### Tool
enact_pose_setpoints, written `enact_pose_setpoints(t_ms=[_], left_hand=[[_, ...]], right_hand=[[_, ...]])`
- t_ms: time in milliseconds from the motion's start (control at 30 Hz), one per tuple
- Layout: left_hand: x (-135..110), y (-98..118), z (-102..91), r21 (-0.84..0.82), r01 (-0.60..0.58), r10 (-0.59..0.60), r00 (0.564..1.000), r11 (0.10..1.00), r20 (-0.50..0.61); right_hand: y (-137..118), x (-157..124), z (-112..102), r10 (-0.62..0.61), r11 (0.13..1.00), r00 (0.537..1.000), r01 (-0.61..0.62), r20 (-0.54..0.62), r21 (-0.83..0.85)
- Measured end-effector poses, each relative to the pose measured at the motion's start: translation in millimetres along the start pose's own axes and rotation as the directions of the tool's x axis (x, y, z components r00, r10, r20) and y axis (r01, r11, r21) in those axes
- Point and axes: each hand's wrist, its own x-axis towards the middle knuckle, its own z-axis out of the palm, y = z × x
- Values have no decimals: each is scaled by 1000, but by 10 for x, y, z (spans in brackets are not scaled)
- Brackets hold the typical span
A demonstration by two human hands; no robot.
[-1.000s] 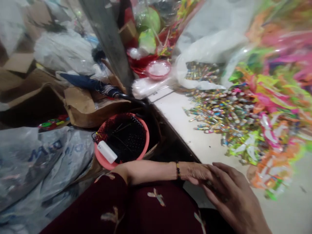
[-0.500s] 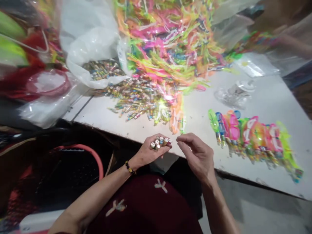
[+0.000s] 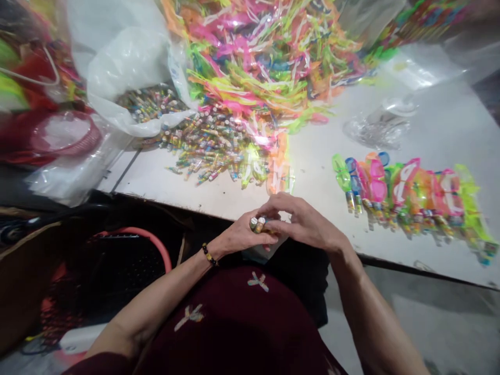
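Note:
My left hand, with a beaded bracelet at the wrist, is closed around a bunch of small tubes with white ends, held just over the table's front edge. From the right, my right hand reaches over the bunch, its curled fingers and thumb on the tubes and covering part of them. Beyond my hands lies a heap of similar small tubes with colourful contents. To the right, bright plastic glasses-shaped pieces lie in a row, with small tubes at their lower ends.
A white plastic bag holding more tubes lies open at the back left. Behind the tubes rises a large pile of neon plastic pieces. A clear bag lies on the white table. A red-rimmed basket stands low at the left.
My right hand has moved left onto the tubes in my left hand, and its fingers now cover some of them. The view has shifted slightly.

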Motion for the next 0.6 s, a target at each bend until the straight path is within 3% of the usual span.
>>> enact_pose_setpoints(t_ms=[133, 200, 267, 333, 433, 500, 600], left_hand=[[26, -99, -49, -190, 130, -97, 980, 973, 172], [46, -133, -69, -233, 173, -128, 972, 957, 198], [70, -146, -83, -261, 197, -144, 967, 945, 208], [103, -152, -86, -320, 206, -141, 967, 925, 213], [180, -172, -64, -478, 178, -81, 973, 860, 216], [250, -186, -26, -571, 127, -34, 985, 811, 171], [361, -191, 44, -641, 57, -53, 998, 766, 25]], right_hand=[[145, 124, -64, 150, 952, 970, -194, 192, 237], [178, 143, -112, 158, 941, 962, -216, 223, 262], [165, 113, -176, 139, 953, 981, -169, 133, 250], [113, 30, -224, 110, 980, 990, -93, -84, 178], [45, -160, -182, -55, 996, 919, 21, -391, -91], [69, -284, -66, -204, 953, 892, 86, -405, -290], [185, -388, 129, -326, 866, 897, 156, -300, -476]])
